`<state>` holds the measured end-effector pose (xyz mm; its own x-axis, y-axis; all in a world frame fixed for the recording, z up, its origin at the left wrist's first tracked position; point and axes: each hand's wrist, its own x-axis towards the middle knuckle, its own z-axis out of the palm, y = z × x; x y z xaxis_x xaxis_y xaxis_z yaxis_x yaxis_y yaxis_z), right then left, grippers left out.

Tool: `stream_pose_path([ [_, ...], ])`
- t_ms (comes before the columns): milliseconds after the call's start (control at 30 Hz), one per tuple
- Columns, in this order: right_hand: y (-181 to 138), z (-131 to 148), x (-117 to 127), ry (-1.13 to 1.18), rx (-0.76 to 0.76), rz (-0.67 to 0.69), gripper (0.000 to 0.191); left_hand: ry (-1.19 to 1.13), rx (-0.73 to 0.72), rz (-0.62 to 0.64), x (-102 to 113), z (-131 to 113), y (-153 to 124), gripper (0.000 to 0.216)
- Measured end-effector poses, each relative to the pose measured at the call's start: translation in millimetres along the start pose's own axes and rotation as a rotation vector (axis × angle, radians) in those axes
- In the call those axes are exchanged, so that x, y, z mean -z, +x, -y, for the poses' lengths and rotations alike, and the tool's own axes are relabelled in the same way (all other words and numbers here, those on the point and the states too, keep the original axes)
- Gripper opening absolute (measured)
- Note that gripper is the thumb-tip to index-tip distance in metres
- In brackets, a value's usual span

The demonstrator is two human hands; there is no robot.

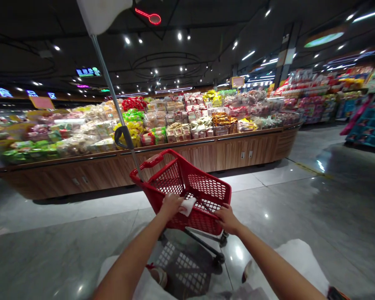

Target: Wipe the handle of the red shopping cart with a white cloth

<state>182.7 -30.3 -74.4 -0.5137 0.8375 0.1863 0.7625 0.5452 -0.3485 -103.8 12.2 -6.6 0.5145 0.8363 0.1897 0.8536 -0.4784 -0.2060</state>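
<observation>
A red plastic shopping cart (208,181) stands in front of me, turned sideways, with its lattice basket showing no goods inside. My left hand (172,205) is closed around a white cloth (188,206), perhaps a wipe, at the cart's near side rim. The cloth hangs over that rim. On the same rim, farther right near the corner, my right hand (227,218) rests with its fingers curled over the edge. The cart's push handle (153,160) is at its left end, away from both hands.
A pole (104,68) with a black hook rises from the cart's handle end to a white panel. Behind runs a long wooden display counter (200,156) heaped with packaged snacks. At right stand stacked goods and a blue rack (367,123). Shiny grey floor tiles (81,241) surround the cart.
</observation>
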Motion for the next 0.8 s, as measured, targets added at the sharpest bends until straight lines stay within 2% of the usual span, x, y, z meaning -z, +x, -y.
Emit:
stream_pose_path([
  [67,-1.1,1.8,0.4,-0.004,-0.058,0.005,0.023,-0.075,-0.091,0.016,-9.9,-51.4,5.6,0.04],
  [133,-3.0,2.6,0.9,0.022,-0.082,-0.018,0.026,-0.117,-0.165,0.004,-19.4,-93.0,11.7,0.042],
  [200,-5.5,0.3,2.4,0.051,-0.056,-0.034,0.029,-0.123,-0.219,-0.015,-25.4,-112.2,15.9,0.034],
  [233,-6.8,-2.2,3.7,0.049,-0.033,-0.023,0.028,-0.114,-0.24,-0.021,-26.6,-111.5,16.5,0.029],
  [267,-8.0,-5.5,5.4,0.034,-0.013,-0.002,0.027,-0.1,-0.257,-0.021,-26.5,-104.2,15.6,0.024],
  [333,-10.3,-13.9,9.7,-0.008,0.008,0.037,0.026,-0.061,-0.255,-0.021,-23.2,-72.3,8.8,0.019],
  [467,-14.2,-35.0,19.3,-0.04,0.011,0.042,0.032,0.021,-0.14,-0.089,-7.0,25.8,-23.0,0.021],
  [567,-15.1,-51.5,27.5,-0.042,-0.014,0.069,0.03,0.089,-0.157,-0.156,12.6,87.9,-52.3,0.033],
  [667,-14.4,-65.0,36.3,-0.052,-0.039,0.124,0.031,0.131,-0.262,-0.206,35.0,118.5,-75.2,0.044],
  [800,-14.6,-77.3,45.2,-0.073,-0.028,0.177,0.032,0.111,-0.417,-0.2,60.7,133.1,-100.4,0.05],
])
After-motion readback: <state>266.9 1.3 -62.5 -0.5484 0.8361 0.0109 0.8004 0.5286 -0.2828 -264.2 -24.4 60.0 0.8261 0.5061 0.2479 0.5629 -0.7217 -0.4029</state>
